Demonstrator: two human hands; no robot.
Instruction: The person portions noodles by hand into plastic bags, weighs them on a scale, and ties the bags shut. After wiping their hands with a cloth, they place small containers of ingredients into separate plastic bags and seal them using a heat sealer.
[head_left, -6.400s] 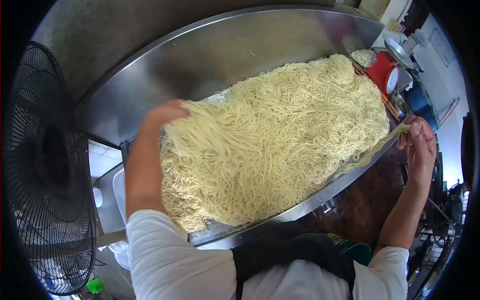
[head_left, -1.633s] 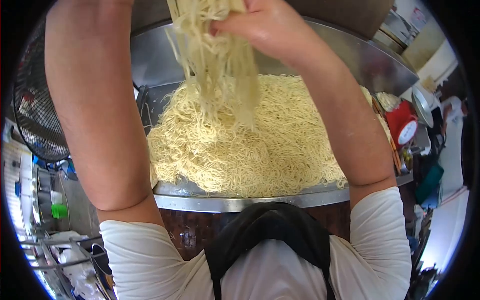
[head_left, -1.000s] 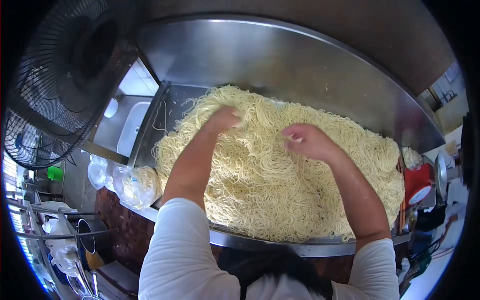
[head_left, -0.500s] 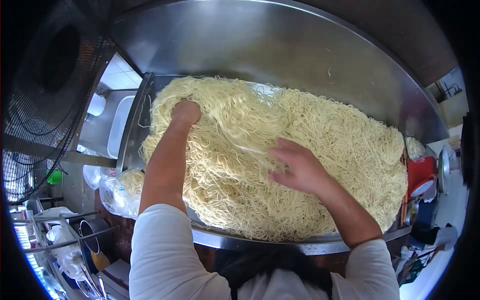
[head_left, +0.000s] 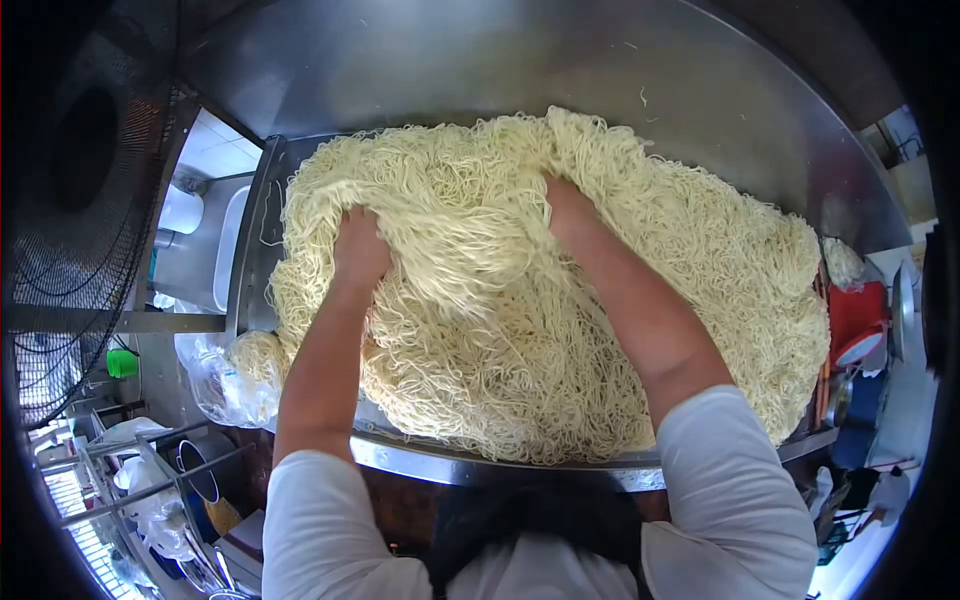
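Note:
A large heap of pale yellow noodles (head_left: 700, 250) spreads across a steel worktop with a raised back. At the left part of the heap, my left hand (head_left: 361, 245) grips a bunch of strands, its fingertips sunk among them. My right hand (head_left: 568, 205) reaches into the noodles near the back middle, its fingers buried and out of sight. Between the two hands a thick swath of loose strands hangs, slightly blurred.
A plastic bag (head_left: 245, 395) of noodles lies at the worktop's left end, near a sink (head_left: 230, 250). A fan cage (head_left: 80, 230) stands far left. At right are a red container (head_left: 855, 315) and a small noodle bag (head_left: 842, 262). The steel front rim (head_left: 420, 463) is near my body.
My right hand, formerly spread above the noodles, has moved back and into the heap. My left hand has shifted slightly toward me, and the noodles at the back middle are piled higher.

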